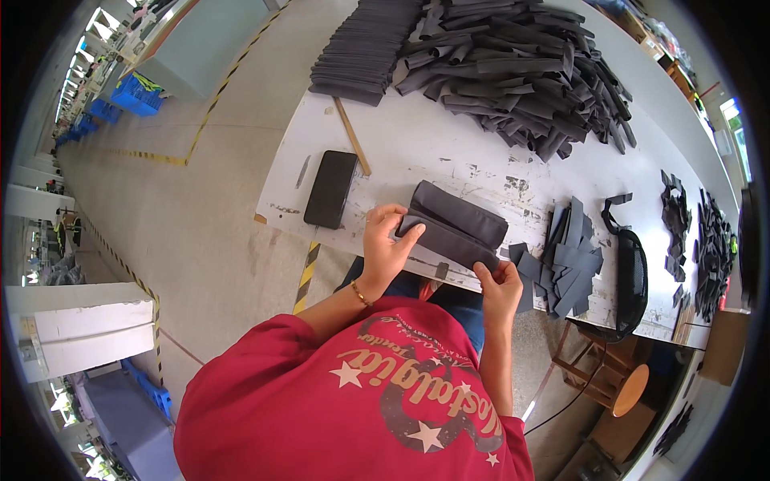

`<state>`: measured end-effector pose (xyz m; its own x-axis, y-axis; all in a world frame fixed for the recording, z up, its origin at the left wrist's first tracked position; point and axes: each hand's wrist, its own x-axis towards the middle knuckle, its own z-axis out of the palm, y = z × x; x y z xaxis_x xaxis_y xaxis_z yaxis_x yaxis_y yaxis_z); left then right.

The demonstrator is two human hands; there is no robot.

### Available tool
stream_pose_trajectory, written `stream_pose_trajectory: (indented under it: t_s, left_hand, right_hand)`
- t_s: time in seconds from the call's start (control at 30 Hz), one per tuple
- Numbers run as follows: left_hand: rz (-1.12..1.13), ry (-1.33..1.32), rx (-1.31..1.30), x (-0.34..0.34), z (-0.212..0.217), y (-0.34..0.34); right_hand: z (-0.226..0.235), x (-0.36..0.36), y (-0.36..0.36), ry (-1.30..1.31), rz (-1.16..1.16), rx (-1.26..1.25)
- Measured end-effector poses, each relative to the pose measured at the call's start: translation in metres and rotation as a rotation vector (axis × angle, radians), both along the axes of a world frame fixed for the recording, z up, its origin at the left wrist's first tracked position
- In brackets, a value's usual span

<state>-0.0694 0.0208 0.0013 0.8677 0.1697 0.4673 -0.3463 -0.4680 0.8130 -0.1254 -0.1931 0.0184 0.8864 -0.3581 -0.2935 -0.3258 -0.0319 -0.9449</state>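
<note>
Between my two hands lies a dark grey strip of folded fabric, at the near edge of the white table. My left hand pinches its left end, thumb on top. The right end is gripped by my right hand, thumb pressed near the corner. Just beyond, touching it, is another folded dark fabric piece; whether the two are joined I cannot tell. A black phone rests left of my left hand. Several short dark fabric strips are heaped right of my right hand.
A neat stack of dark fabric pieces and a large loose pile cover the far side. A wooden stick lies beyond the phone. At right are a black mesh pouch and more dark strips. A wooden stool stands below.
</note>
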Motion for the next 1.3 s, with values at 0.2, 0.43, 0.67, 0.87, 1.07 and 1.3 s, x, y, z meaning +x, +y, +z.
stream_pose_trajectory:
  t_s: [0.2,0.43,0.67,0.87,1.07,1.3]
  left_hand:
    - [0.047,0.009,0.091,0.007,-0.019,-0.003]
    - [-0.051,-0.166,-0.042,0.104,0.038,-0.017]
    - [-0.12,-0.158,-0.179,0.276,0.046,-0.096]
    - [-0.167,-0.469,0.201,0.351,0.063,-0.14]
    - [-0.286,-0.369,0.392,0.367,0.067,-0.14]
    - [-0.316,-0.11,-0.245,0.31,0.063,-0.081]
  right_hand:
    - [-0.021,0.004,0.005,0.009,-0.05,-0.462]
    - [-0.012,0.002,-0.04,-0.034,-0.024,-1.055]
    - [-0.045,-0.007,-0.054,0.039,0.232,-1.369]
    - [-0.045,-0.005,-0.057,-0.11,0.193,-1.446]
    - [-0.036,0.002,-0.061,-0.147,0.187,-1.345]
    - [-0.018,0.001,-0.053,-0.158,-0.04,-1.104]
